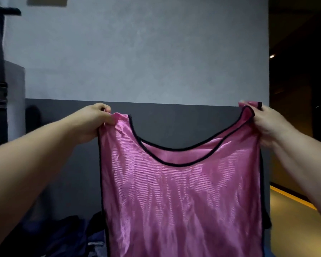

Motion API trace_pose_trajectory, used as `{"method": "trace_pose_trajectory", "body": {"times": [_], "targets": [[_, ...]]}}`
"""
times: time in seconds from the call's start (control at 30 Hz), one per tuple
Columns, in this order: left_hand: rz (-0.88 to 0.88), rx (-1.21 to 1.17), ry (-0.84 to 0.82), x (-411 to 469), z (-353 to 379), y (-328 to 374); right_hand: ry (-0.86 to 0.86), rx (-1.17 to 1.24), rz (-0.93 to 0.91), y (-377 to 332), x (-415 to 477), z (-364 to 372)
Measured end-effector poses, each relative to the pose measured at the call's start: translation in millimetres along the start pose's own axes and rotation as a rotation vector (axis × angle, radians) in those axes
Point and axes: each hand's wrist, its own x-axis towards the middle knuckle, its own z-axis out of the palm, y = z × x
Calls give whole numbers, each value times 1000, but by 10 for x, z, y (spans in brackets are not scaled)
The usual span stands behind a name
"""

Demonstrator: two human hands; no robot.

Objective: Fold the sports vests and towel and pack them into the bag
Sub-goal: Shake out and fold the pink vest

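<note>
Pink vest (180, 201): we hold it up in the air in front of us, spread flat and wide, one shoulder strap in each hand. It hangs before the grey wall (137, 52) and touches no surface that we can see.
Left hand (95, 123): fingers curled round the left strap, pinching the cloth into a small bunch.
Right hand (267, 125): gripping the right strap, whose end pokes up above the fingers.
Long axis: straight down from our hands, with the black-edged neckline on top between them and the hem out of view below.
Nearer hand: neither. Both sit at the top corners, about level, and the right is perhaps a shade higher.
What the next move turns on: the vest hangs below and between the hands. We judge that a lengthwise fold means bringing strap to strap, the hands closing toward each other.
Count: one pink vest, and two hands, both on it.
Dark heap (78, 232): cloth at the lower left, well below the left arm. We cannot tell how many pieces it holds, nor pick out the rest of the task's things.
</note>
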Motion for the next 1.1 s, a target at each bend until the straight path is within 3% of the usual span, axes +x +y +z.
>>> {"method": "trace_pose_trajectory", "body": {"times": [0.2,0.4,0.47,0.63,0.93,1.1], "targets": [[33,73,-47,14,-62,-99,-94,-55,135,-86,-47,-38],[-80,573,-73,11,-177,-231,-160,-165,269,-95,-26,-57],[-145,625,-85,9,-197,-284,-159,-155,318,-79,-1,-67],[-212,572,-63,26,-213,-385,-193,-337,326,12,-46,-55],[-295,235,-136,0,-211,-488,48,-276,379,87,-101,4],[-308,132,-151,-38,-136,-488,55,-472,271,165,-114,25]]}}
